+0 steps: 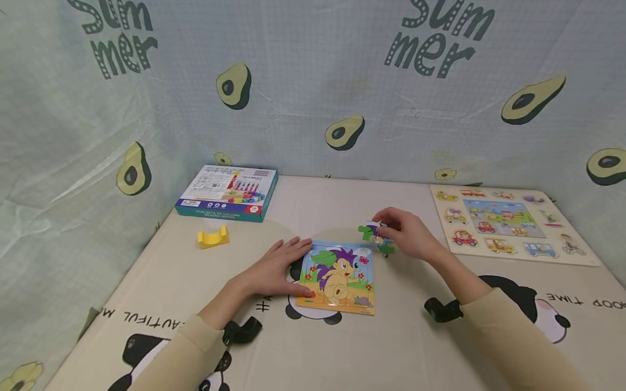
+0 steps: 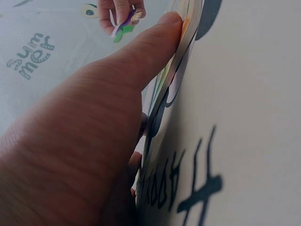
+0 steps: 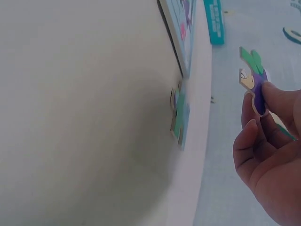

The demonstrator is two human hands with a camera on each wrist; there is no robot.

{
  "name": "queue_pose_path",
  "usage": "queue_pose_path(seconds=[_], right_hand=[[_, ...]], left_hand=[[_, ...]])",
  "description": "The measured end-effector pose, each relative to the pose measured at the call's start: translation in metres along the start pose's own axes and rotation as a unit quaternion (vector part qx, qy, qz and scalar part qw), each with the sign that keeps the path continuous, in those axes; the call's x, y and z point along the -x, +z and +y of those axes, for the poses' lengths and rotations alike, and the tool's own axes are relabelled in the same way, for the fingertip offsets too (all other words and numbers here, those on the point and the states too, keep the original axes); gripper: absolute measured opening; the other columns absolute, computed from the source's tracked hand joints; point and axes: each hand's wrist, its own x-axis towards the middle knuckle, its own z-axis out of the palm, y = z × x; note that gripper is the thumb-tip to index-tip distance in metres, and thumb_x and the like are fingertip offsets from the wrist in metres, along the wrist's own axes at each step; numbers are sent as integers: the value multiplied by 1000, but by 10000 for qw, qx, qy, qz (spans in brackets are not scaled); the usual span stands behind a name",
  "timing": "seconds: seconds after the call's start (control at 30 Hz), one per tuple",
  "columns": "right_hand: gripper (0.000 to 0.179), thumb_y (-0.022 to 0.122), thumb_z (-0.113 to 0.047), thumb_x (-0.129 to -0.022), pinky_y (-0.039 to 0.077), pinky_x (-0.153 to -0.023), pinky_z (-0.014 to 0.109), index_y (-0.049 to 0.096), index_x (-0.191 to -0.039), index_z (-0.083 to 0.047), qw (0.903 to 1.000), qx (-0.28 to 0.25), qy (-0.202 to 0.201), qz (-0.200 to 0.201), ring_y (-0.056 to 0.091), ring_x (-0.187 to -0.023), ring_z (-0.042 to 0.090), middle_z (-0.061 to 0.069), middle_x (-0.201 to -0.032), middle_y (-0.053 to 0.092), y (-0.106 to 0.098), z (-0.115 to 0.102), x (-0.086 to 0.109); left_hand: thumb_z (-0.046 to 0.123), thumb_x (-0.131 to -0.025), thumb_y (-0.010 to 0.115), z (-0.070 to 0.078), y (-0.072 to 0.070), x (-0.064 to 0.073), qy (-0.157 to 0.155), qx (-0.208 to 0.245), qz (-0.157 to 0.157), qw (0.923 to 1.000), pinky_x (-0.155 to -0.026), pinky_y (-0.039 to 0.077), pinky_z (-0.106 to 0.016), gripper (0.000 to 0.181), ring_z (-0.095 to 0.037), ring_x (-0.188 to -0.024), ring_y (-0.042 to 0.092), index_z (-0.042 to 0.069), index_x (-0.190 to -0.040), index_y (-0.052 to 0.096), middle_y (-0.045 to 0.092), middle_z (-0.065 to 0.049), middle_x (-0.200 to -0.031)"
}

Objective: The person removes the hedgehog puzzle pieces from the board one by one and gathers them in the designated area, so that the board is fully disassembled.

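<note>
A square hedgehog jigsaw puzzle (image 1: pixel 337 279) lies flat on the table, its picture filled in. My left hand (image 1: pixel 279 269) rests along its left side with fingers spread and straight; the thumb (image 2: pixel 157 40) presses on the lower left of the picture. Just past the puzzle's upper right corner, my right hand (image 1: pixel 411 234) pinches a purple and green jigsaw piece (image 3: pixel 257 87) between thumb and fingers, raised off the table. Under that hand a loose green and blue jigsaw piece (image 3: pixel 179 117) lies beside the puzzle.
At the back left is a boxed toy set (image 1: pixel 227 193), with a yellow curved block (image 1: pixel 213 237) in front of it. A wooden vehicle puzzle board (image 1: pixel 513 225) lies at the right. Behind the table hangs an avocado-print curtain (image 1: pixel 293 81).
</note>
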Motion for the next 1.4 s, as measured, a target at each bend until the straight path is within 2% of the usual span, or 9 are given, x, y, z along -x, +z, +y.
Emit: queue_pose_path(seconds=[0.63, 1.0, 1.4], right_hand=[[16, 63, -3, -99, 50, -73, 28, 64, -115, 0, 9993, 54, 233, -285, 56, -87, 24, 9, -99, 64, -24, 37, 13], [15, 62, -3, -99, 48, -70, 27, 63, -114, 1, 9986, -27, 350, -408, 55, -83, 24, 9, -95, 64, -37, 48, 17], [13, 62, -2, -99, 43, -66, 28, 64, -111, 0, 9971, 47, 407, -637, 51, -82, 24, 7, -92, 60, -40, 57, 17]], left_hand=[[60, -80, 77, -2, 1, 0, -4, -43, -19, 10000, -122, 0, -51, 102, -26, -154, 10, 13, -159, 33, 26, -1, -165], [60, -80, 77, -2, 1, -1, -28, -61, -22, 10000, -122, 0, -51, 102, -26, -154, 10, 13, -159, 33, 26, -1, -165], [60, -80, 76, -2, 0, -1, -13, -33, -32, 10000, -122, 0, -51, 102, -26, -154, 10, 13, -159, 33, 25, -1, -165]])
